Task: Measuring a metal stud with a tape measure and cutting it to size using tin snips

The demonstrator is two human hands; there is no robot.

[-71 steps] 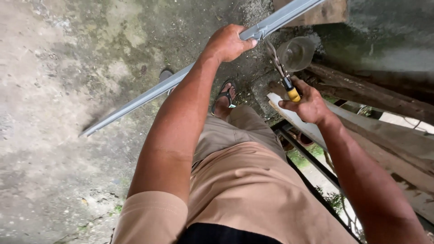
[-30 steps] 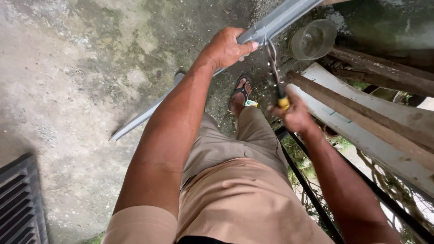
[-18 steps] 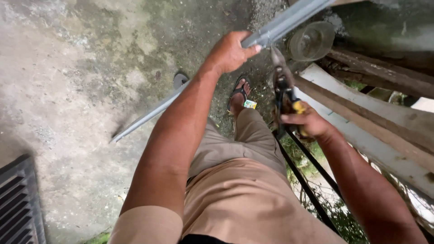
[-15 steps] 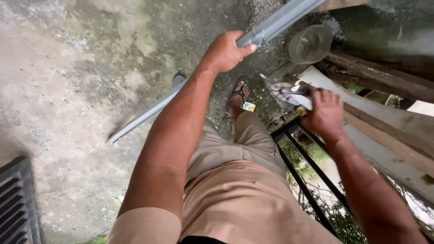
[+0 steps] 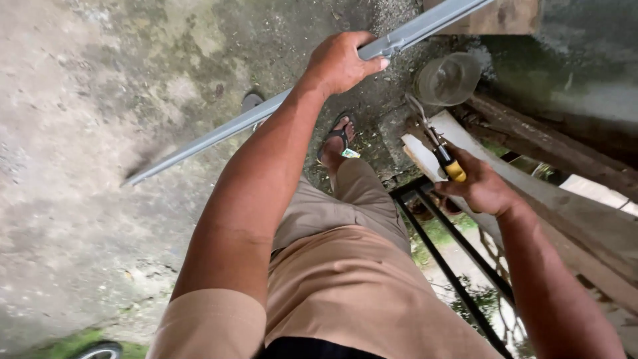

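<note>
our left hand (image 5: 342,61) is wrapped tight around a long grey metal strip (image 5: 219,133), which slants from the far right down toward the concrete floor (image 5: 80,100) at left. our right hand (image 5: 480,189) has its fingers closed on the yellow handle of pliers (image 5: 435,143), tip pointing far, near a clear plastic cup (image 5: 446,78) and old planks (image 5: 571,199). the strip could swing or slip if our grip loosens, and its edge might cut.

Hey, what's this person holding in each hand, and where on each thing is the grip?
The left hand grips the long grey metal bar near its upper end. The right hand holds a tool by its yellow handle.
</note>
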